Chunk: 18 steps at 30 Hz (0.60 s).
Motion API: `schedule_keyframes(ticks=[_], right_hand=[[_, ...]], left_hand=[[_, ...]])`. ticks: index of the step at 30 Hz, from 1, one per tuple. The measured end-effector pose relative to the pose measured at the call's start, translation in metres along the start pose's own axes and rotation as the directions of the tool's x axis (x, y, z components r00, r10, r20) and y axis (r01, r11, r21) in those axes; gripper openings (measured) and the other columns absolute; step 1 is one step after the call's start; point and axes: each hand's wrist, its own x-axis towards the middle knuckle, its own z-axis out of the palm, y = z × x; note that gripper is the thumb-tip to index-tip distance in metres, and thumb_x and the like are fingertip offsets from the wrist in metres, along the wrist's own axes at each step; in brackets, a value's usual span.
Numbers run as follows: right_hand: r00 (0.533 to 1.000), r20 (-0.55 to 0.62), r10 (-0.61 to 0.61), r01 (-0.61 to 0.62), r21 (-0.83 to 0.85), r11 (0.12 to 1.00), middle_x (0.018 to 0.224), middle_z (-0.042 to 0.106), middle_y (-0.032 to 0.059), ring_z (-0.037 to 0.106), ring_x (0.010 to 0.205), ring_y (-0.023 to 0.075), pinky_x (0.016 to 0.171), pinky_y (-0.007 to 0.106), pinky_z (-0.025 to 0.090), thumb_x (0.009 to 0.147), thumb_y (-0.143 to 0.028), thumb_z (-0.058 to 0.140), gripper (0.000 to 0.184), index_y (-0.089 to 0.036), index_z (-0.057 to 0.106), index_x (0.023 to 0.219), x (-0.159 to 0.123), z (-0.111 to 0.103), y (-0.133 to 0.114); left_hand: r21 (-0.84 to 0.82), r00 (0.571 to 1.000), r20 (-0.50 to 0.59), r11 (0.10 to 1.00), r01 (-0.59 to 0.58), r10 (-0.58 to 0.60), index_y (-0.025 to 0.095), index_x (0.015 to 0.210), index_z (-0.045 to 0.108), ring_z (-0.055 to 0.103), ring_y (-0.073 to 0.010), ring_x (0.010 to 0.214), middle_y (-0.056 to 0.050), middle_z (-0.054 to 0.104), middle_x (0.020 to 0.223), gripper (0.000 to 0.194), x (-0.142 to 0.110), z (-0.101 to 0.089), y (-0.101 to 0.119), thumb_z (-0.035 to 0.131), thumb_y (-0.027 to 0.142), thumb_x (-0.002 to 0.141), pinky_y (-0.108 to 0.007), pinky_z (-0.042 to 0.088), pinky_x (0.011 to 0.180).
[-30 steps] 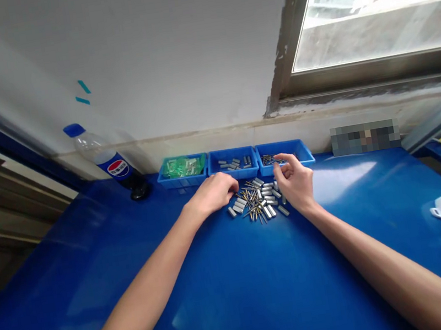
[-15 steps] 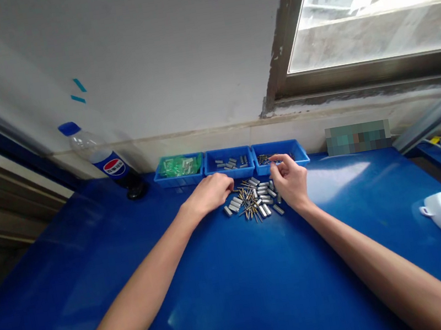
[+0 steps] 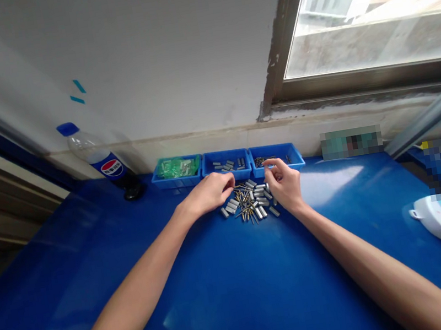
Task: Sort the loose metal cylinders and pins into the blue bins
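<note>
A loose pile of silvery cylinders [image 3: 260,213] and thin pins with gold-coloured parts [image 3: 245,199] lies on the blue table. At the pile's left edge, my left hand [image 3: 212,191] is closed, its fingertips bent down towards the pins. My right hand [image 3: 284,181] hovers by the pile's right side, just in front of the right blue bin [image 3: 297,162]. Its thumb and index finger are drawn together in a pinch. Whatever either hand holds, if anything, is too small or hidden to make out.
A middle blue bin [image 3: 205,170] contains silvery cylinders; the left blue bin [image 3: 159,184] has green plastic packaging [image 3: 177,167]. A cola bottle [image 3: 109,164] stands further left by the wall. A white power strip [image 3: 433,215] lies on the table [image 3: 232,291] at right.
The whole view has shifted slightly, moving the scene left. My right hand has come a little closer to the pile; my left hand stays at the pile's left edge.
</note>
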Motion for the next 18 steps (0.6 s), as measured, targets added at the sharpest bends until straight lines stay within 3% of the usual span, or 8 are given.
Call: schedule_keyframes(ticks=[3,9,18], right_hand=[[0.986,0.084,-0.145,0.146,-0.005,0.989,0.061,0.056,-0.005,0.047,0.049,0.0122,0.055,0.027,0.041,0.095,-0.027,0.057,0.017,-0.022,0.069,0.106,-0.002,-0.002,-0.003],[0.892,0.284,-0.351,0.364,0.006,0.931,0.07,0.064,-0.0022,0.053,0.052,0.0124,0.058,0.028,0.047,0.094,-0.021,0.057,0.024,-0.021,0.068,0.115,-0.005,-0.004,-0.005],[0.832,0.293,-0.471,0.518,-0.107,0.849,0.07,0.071,-0.0003,0.058,0.052,0.0119,0.061,0.028,0.049,0.1,-0.03,0.06,0.017,-0.02,0.073,0.107,-0.007,0.002,-0.005]], left_hand=[[-0.109,0.995,-0.088,0.993,-0.051,0.041,0.015,0.094,0.069,0.069,-0.0165,0.078,-0.005,0.075,0.087,0.006,0.001,-0.004,0.006,0.063,0.014,0.093,-0.027,0.05,0.074],[-0.21,0.976,-0.213,0.973,-0.1,0.054,0.016,0.09,0.069,0.071,-0.0149,0.08,-0.002,0.076,0.087,0.004,0.001,-0.013,0.008,0.067,0.013,0.091,-0.026,0.052,0.077],[-0.168,0.962,-0.251,0.974,-0.151,0.106,0.016,0.09,0.07,0.071,-0.0144,0.079,-0.002,0.077,0.086,0.005,-0.001,-0.021,0.01,0.066,0.013,0.09,-0.026,0.053,0.076]])
